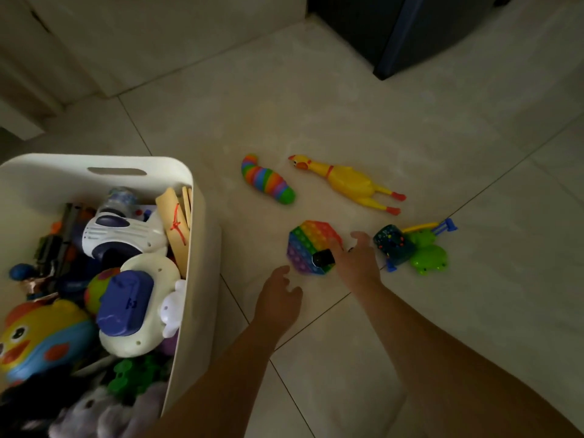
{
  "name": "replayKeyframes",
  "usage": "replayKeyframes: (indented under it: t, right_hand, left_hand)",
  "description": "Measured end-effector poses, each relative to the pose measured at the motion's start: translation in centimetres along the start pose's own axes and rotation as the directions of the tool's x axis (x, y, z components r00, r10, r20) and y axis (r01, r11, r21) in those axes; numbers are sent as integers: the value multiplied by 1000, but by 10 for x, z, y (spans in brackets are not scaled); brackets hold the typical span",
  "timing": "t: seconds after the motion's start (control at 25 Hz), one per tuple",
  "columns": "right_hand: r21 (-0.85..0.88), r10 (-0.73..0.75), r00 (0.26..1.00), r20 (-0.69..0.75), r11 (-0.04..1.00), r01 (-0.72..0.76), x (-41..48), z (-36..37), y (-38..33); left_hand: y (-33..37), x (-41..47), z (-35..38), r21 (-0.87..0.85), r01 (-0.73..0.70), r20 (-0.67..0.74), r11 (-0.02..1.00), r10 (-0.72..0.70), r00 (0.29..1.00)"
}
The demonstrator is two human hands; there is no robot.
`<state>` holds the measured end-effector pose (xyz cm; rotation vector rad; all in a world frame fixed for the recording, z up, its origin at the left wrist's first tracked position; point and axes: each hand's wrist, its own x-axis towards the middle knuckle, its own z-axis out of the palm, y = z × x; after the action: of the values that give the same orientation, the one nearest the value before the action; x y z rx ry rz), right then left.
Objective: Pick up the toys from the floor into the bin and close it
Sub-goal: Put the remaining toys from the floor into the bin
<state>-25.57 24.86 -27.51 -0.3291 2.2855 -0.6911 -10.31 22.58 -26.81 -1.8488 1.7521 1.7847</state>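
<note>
Left hand point(278, 298) open, hold of right hand point(357, 260) unclear: risks fumbling flat pop toy point(305, 245) lying flush on smooth floor point(316, 105).

Only the person's arms and hands are in view. The left forearm point(227, 368) is bare from the near edge of the view up to the left hand point(278, 298), wrist and fingers uncovered. The right forearm point(442, 352), broader in the near right corner, is likewise bare up to the right hand point(357, 260). A small dark square piece point(323, 258) with a pale edge shows at that hand's fingers; in the dim light it cannot be told whether it is worn.
</note>
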Motion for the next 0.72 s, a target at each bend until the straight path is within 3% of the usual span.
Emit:
replayKeyframes:
  t: [0.08, 0.24, 0.32, 0.44, 0.48, 0.56, 0.64, 0.72]
  right_hand:
    - [-145, 70, 995, 64, 988, -60, 6, 4, -2]
    - [-192, 106, 990, 88, 977, -88, 8, 12, 10]
    - [-132, 57, 995, 83, 990, -46, 7, 15, 12]
    - [98, 63, 990, 125, 992, -76, 3, 15, 10]
    - [171, 69, 983, 169, 980, -98, -1, 13, 8]
    - [293, 80, 964, 252, 944, -155, -11, 8, 5]
    - [403, 72, 952, 299, 894, -194, -22, 0, -2]
    - [486, 12, 946, 324, 856, -177, -38, -11, -19]
  left_hand:
    - [7, 3, -3, -223, 71, 67, 972, -57, 996]
    - [17, 19, -10, -492, 169, 146, 854, -111, 983]
    - [25, 25, -12, -585, 224, 190, 779, -137, 972]
    - [35, 32, -13, -677, 280, 228, 681, -167, 959]
    - [37, 31, -13, -686, 268, 222, 676, -155, 963]
    - [47, 20, -14, -573, 189, 178, 798, -104, 978]
    - [58, 3, -18, -361, 44, 52, 931, -27, 998]
    - [67, -17, -29, -252, -133, -76, 959, 118, 990]
